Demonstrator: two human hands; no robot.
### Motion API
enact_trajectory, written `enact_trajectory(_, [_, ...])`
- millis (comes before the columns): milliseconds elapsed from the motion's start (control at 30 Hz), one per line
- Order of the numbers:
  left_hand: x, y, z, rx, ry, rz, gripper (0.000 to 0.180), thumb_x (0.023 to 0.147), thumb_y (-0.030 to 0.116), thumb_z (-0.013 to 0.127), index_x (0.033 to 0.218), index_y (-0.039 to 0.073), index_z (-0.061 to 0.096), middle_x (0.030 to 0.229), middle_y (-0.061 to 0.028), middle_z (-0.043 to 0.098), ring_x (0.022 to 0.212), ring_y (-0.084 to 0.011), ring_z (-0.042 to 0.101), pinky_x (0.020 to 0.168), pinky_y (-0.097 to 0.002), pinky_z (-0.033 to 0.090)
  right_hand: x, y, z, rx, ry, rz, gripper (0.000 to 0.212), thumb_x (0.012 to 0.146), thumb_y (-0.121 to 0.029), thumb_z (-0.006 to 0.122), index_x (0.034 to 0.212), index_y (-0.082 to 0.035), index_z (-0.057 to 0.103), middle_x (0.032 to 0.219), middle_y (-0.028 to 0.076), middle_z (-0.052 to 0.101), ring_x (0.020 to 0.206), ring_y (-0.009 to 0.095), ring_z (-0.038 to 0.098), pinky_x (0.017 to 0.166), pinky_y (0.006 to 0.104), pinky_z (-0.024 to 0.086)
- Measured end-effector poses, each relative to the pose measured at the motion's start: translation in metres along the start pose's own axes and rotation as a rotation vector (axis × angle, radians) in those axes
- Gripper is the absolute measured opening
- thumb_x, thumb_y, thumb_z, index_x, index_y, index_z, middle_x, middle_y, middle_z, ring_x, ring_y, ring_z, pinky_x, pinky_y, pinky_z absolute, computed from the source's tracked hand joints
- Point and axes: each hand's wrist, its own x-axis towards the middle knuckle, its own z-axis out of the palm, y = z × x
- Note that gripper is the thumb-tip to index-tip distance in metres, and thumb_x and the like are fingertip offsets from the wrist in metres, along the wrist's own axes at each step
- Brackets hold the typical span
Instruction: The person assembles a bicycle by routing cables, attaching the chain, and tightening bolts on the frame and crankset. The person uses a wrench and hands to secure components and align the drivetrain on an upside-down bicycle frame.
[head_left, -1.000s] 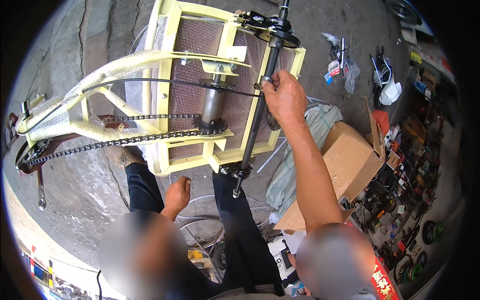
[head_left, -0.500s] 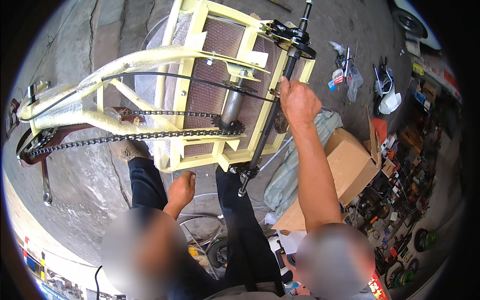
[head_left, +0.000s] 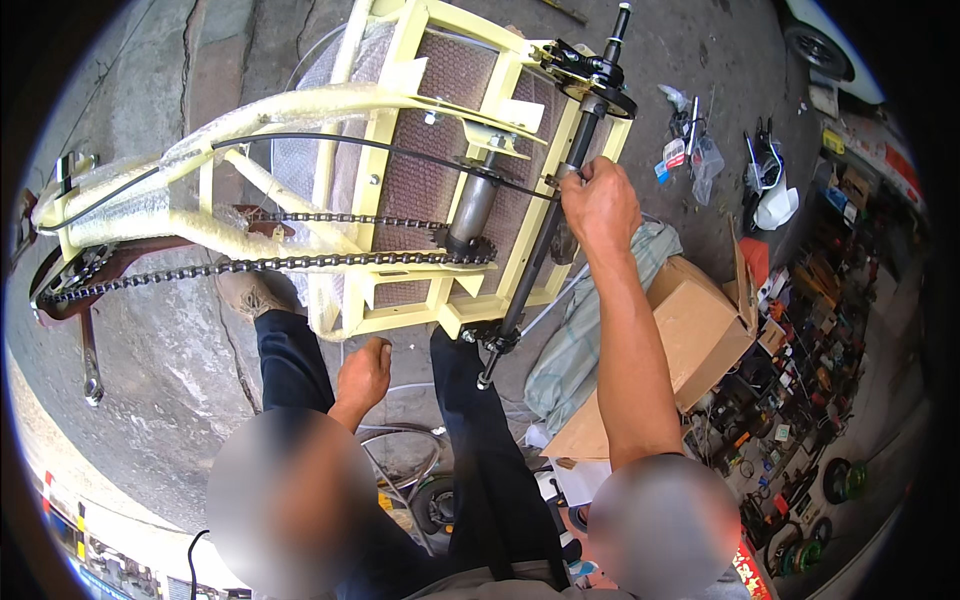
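In front of me lies a pale yellow tricycle frame, partly wrapped in clear plastic. Across its right end runs a black rear axle. My right hand is closed at the axle, fingertips pinched by a small bracket where the black cable ends; what they pinch is too small to make out. A chain loops from the front crank to a sprocket on the grey hub tube. Below the frame's near edge, my left hand is curled into a fist, its inside hidden.
An open cardboard box and a greenish plastic sack stand right of the axle. Small bagged parts lie on the concrete floor. Many parts crowd the far right. A wheel is below, between my legs.
My right hand's fingers have curled in at the bracket on the axle, where the thumb lay along it before. The left hand keeps its place. The view has shifted slightly.
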Motion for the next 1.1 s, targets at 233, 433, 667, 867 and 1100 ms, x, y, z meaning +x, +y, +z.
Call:
enact_trajectory(233, [-0.003,0.001,0.000,0.020,-0.005,0.011,0.025,0.095,0.027,0.049,0.099,0.005,0.062,0.084,-0.0262,0.065,0.082,-0.0465,0.061,0.073,-0.0552,0.047,0.002,0.009,0.001,-0.118,-0.037,-0.093,0.034,0.085,-0.036,0.061,0.086,-0.002,0.065,0.091,0.019,0.065,0.081,0.038,0.065,0.070,0.0498,0.051])
enact_trajectory(433, [-0.004,0.005,-0.002,0.030,-0.021,-0.025,0.025,0.095,0.025,0.050,0.097,0.002,0.061,0.087,-0.0263,0.064,0.085,-0.0464,0.060,0.074,-0.0532,0.047,0.000,0.026,0.000,-0.025,0.020,-0.022,0.037,0.084,-0.041,0.063,0.084,-0.004,0.065,0.087,0.016,0.066,0.083,0.036,0.065,0.071,0.0450,0.051])
enact_trajectory(667, [-0.005,0.004,-0.002,0.046,-0.015,0.006,0.024,0.095,0.025,0.049,0.099,0.005,0.062,0.086,-0.0260,0.065,0.083,-0.0465,0.061,0.073,-0.0550,0.047,0.007,0.026,0.005,0.171,-0.105,-0.038,0.031,0.080,-0.035,0.063,0.084,-0.004,0.064,0.091,0.014,0.065,0.082,0.036,0.064,0.072,0.0457,0.050])
enact_trajectory(867, [-0.006,0.003,-0.003,0.044,-0.013,0.010,0.024,0.095,0.026,0.049,0.098,0.005,0.061,0.085,-0.0261,0.065,0.082,-0.0467,0.061,0.074,-0.0551,0.047,0.002,0.013,0.005,-0.025,0.000,-0.112,0.029,0.081,-0.032,0.060,0.081,-0.003,0.063,0.091,0.015,0.065,0.084,0.037,0.065,0.075,0.0491,0.051])
enact_trajectory(1100, [-0.007,0.002,-0.003,0.044,-0.014,0.003,0.024,0.095,0.026,0.049,0.098,0.005,0.061,0.085,-0.0269,0.064,0.082,-0.0475,0.061,0.074,-0.0557,0.047,0.002,0.008,0.003,-0.106,-0.007,-0.136,0.031,0.084,-0.032,0.059,0.087,-0.002,0.063,0.095,0.018,0.065,0.086,0.038,0.065,0.073,0.0484,0.052])
